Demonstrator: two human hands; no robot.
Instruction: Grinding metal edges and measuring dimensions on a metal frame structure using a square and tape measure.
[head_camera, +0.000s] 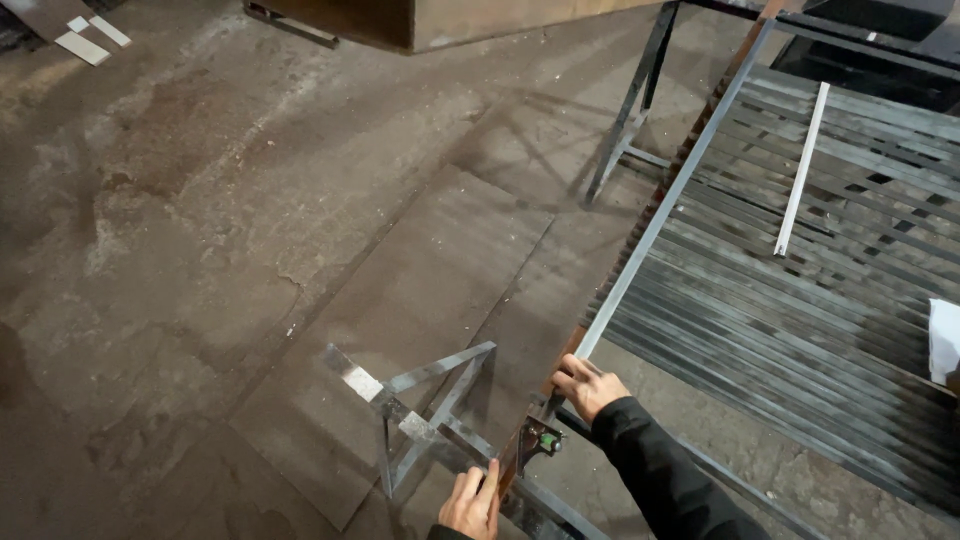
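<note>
Head view, looking down at a stained concrete floor (200, 200). Landmark: the long grey steel angle bar (665, 195) that forms the near edge of a slatted grey metal rack (800, 300).

I see the right hand (587, 385) at the lower end of that bar, fingers curled round it in a closed grip; black sleeve (670, 480) runs off toward the bottom edge. The left hand (472, 505) sits below and left of the bar's end, fingers wrapped over the top edge of a thin rusty brown strip (510, 460); whether it pinches the strip or only rests on it, I cannot tell.

Just left of the bar's end: a small welded frame of grey steel bars (425, 415), standing on a flat dark steel sheet (420, 290) on the floor. On the rack, right of the bar: a slim white strip (800, 170), lying across the slats.
</note>
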